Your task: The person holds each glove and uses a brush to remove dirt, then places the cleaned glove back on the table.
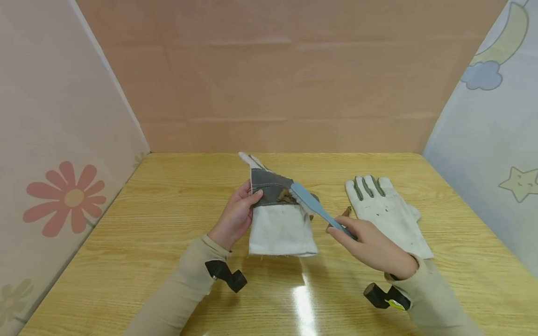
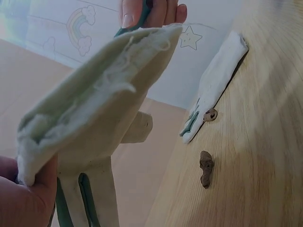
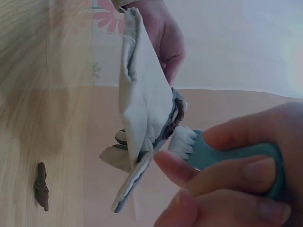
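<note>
My left hand point(image 1: 236, 213) pinches the side edge of a white work glove point(image 1: 280, 228) with a dark grey palm patch, thumb on the patch. The glove is raised, and its open cuff point(image 2: 94, 90) faces the left wrist camera. A brown, mud-like clump point(image 1: 286, 195) clings to the grey patch. My right hand point(image 1: 374, 245) grips the handle of a blue brush point(image 1: 313, 201). Its white bristles point(image 3: 182, 142) are right at the clump on the glove.
A second white glove point(image 1: 392, 214) with green trim lies on the wooden table point(image 1: 176, 186) to the right, small brown specks on it. Brown lumps point(image 2: 206, 169) lie on the table near it. A pinkish backdrop point(image 1: 269, 93) stands behind, with decorated panels at both sides.
</note>
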The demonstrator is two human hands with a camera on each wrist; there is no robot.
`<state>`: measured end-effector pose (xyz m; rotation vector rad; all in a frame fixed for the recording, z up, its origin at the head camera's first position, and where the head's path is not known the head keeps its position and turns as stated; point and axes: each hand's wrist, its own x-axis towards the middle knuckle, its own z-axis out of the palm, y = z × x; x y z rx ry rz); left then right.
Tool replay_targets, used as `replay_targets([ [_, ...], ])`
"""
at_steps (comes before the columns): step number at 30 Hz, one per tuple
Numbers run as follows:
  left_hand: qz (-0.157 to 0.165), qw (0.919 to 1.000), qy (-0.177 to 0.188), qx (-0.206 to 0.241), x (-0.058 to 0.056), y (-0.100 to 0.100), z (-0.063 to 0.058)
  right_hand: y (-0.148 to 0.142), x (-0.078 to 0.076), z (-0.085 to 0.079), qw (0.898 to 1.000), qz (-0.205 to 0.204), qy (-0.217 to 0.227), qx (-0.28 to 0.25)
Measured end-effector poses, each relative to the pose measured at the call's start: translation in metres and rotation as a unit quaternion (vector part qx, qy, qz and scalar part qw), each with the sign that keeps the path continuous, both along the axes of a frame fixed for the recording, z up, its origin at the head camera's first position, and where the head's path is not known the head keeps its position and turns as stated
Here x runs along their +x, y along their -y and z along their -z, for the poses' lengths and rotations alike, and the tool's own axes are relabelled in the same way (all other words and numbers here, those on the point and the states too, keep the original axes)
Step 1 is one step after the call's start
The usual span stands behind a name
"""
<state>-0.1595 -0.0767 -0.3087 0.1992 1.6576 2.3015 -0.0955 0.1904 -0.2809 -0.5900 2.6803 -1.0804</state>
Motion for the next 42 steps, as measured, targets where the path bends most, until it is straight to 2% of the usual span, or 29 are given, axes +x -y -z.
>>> replay_targets([
  [5,-0.005,0.9999,0.007,0.012,0.000,0.000,0.000,0.001,-0.002,-0.002,1.000,0.018,-0.018,-0.017],
  [9,0.004,0.9999,0.004,0.014,0.001,-0.001,0.000,0.006,-0.008,0.001,0.999,0.030,-0.024,-0.027],
  [12,0.008,0.9999,0.000,0.011,0.002,-0.003,0.000,0.010,-0.012,0.005,0.999,0.023,0.003,-0.026],
  [17,-0.012,0.9998,0.011,0.015,0.001,-0.002,0.002,0.010,-0.010,0.008,0.999,0.009,0.035,-0.015],
  [22,-0.028,0.9994,0.015,0.017,-0.001,0.001,0.005,0.003,-0.006,0.008,1.000,-0.001,0.023,0.001],
  [26,-0.033,0.9991,0.018,0.020,-0.001,0.001,0.004,0.002,-0.003,0.005,1.000,0.012,0.006,-0.006],
  [32,-0.005,0.9997,0.017,0.016,0.002,-0.002,0.002,0.009,-0.009,0.005,0.999,0.037,-0.023,-0.024],
  [35,0.000,0.9998,0.012,0.015,0.003,-0.004,0.001,0.012,-0.010,0.008,0.999,0.026,-0.002,-0.020],
  [39,-0.012,0.9998,0.014,0.008,0.003,-0.003,0.001,0.013,-0.009,0.011,1.000,0.014,0.024,-0.015],
  [42,-0.015,0.9998,0.014,0.000,0.003,-0.001,0.002,0.010,-0.007,0.011,1.000,0.012,0.021,-0.015],
])
